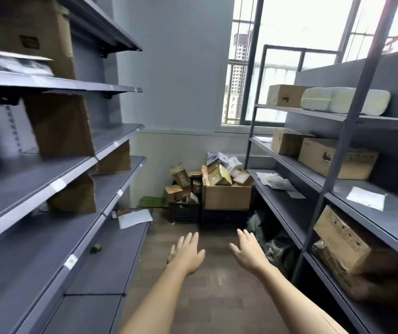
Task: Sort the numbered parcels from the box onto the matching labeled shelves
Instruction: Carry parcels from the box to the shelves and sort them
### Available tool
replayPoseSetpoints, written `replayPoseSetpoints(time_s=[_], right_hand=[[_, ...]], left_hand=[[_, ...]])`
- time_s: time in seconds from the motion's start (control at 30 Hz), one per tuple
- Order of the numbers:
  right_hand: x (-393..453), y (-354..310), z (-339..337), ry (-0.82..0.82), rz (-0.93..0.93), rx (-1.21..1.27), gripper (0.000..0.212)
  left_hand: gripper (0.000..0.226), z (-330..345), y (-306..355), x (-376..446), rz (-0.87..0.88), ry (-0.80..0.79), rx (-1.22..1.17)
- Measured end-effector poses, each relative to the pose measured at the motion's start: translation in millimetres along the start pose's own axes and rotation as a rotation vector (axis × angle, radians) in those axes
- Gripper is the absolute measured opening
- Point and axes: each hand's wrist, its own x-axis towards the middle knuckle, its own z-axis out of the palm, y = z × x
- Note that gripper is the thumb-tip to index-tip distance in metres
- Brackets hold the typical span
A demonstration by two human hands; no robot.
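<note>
Brown cardboard box [227,196] w/ heaped small parcels [219,174] sits well ahead; left hand [188,253] & right hand [248,251] spread, holding nothing — hasty grab could topple pile.

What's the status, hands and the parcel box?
Left hand and right hand open, empty, stretched forward. Box of parcels ahead on the floor under the window, untouched. Aisle between shelves shows nothing blocking.

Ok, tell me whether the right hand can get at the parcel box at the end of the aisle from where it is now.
Probably not yet. The right hand is open and empty, and bare floor lies between it and the parcel box. Nothing blocks the aisle, so stepping forward should do.
</note>
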Motion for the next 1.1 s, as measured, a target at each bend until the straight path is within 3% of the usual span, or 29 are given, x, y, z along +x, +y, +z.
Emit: replayPoseSetpoints(time_s=[0.53,0.8,1.1], right_hand=[[270.0,116.1,-62.0,0.011,0.042,0.151,0.062],[374.0,137.8,-50.6,-0.044,0.062,0.197,0.062],[550.2,131.7,-52.5,-0.037,0.098,0.154,0.063]], left_hand=[[0.059,-12.9,100.0,286.1,-0.003,-0.025,-0.029],[0.060,-8.1,93.6,406.3,-0.057,-0.078,-0.070],[0.060,-40.9,60.8,585.7,-0.073,-0.074,-0.130]])
